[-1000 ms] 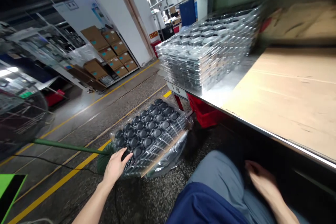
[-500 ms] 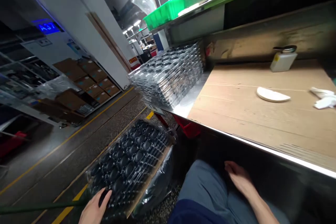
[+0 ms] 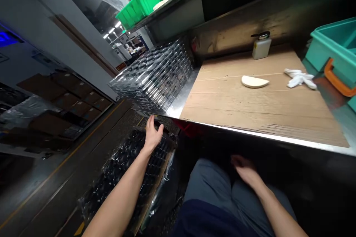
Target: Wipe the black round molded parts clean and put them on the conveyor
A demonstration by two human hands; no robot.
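My left hand (image 3: pixel 153 134) reaches out over the far end of a low stack of clear plastic trays (image 3: pixel 122 163) holding black round parts. Its thumb stands apart from the fingers and nothing is held. Whether the fingertips touch the stack or the bench edge, I cannot tell. Just beyond is a taller stack of clear trays with dark parts (image 3: pixel 155 74) on the metal bench. My right hand (image 3: pixel 246 170) hovers or rests near my knee under the bench edge, fingers loosely extended in shadow, with nothing visible in it.
Cardboard (image 3: pixel 222 100) covers the bench. On it are a cream half-round pad (image 3: pixel 254 82), a white glove or cloth (image 3: pixel 299 78) and a pump bottle (image 3: pixel 261 47). A teal toolbox (image 3: pixel 330 52) stands right; a green bin (image 3: pixel 139 7) sits on the shelf above.
My left hand has moved forward from the near end of the low tray stack to its far end. The view has turned right, bringing in the teal toolbox. My right hand stays near my knee.
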